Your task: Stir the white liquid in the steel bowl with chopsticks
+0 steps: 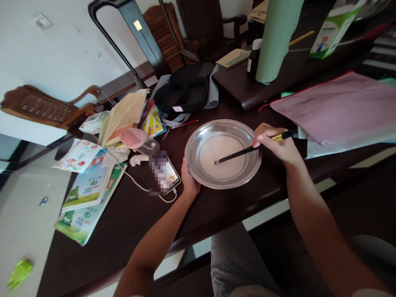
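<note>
A round metal bowl (192,169) stands on the dark table, with a pale, milky liquid (213,148) in its bottom. My left hand (189,181) grips the bowl's near left side, and its fingertips are partly hidden by the rim. In my right hand (274,142) is a pair of black chopsticks (236,154) with gold-coloured bands near the top. They slant down to the left over the bowl's right rim, and their tips are in the liquid near the middle. Left of the bowl lies a phone (170,175) with a lit screen and a white cable plugged in.
Books (88,185), papers and a pink-lidded clear bottle (134,138) crowd the left. Behind the bowl sits a black case (185,88). A green cylinder (276,41), a small dark bottle (253,57) and a carton (334,33) stand farther back. A pink pouch (337,105) lies right.
</note>
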`<state>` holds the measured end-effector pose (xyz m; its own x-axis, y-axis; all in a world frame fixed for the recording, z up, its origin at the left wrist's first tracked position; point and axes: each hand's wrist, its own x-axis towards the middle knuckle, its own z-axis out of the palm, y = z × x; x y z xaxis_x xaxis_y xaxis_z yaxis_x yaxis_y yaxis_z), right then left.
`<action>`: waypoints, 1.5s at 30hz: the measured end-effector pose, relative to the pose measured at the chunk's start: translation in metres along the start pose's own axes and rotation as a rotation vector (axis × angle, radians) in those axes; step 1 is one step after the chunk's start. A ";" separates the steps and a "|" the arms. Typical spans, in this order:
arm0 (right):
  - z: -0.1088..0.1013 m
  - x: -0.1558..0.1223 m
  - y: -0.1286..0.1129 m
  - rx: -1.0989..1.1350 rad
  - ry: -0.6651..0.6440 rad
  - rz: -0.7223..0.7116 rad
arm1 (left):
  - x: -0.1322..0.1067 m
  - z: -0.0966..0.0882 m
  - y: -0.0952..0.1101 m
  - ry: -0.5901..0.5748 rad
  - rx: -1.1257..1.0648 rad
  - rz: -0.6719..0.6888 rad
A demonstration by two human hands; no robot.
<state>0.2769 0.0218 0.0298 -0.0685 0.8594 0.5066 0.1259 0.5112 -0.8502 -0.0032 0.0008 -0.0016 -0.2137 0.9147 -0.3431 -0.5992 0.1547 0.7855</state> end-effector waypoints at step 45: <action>0.001 0.000 -0.003 -0.021 -0.017 0.013 | 0.001 -0.004 -0.001 0.002 0.023 0.013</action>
<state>0.2755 0.0201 0.0318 -0.0835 0.8662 0.4927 0.1481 0.4997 -0.8535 -0.0054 0.0006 -0.0051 -0.2228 0.9160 -0.3335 -0.5783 0.1512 0.8017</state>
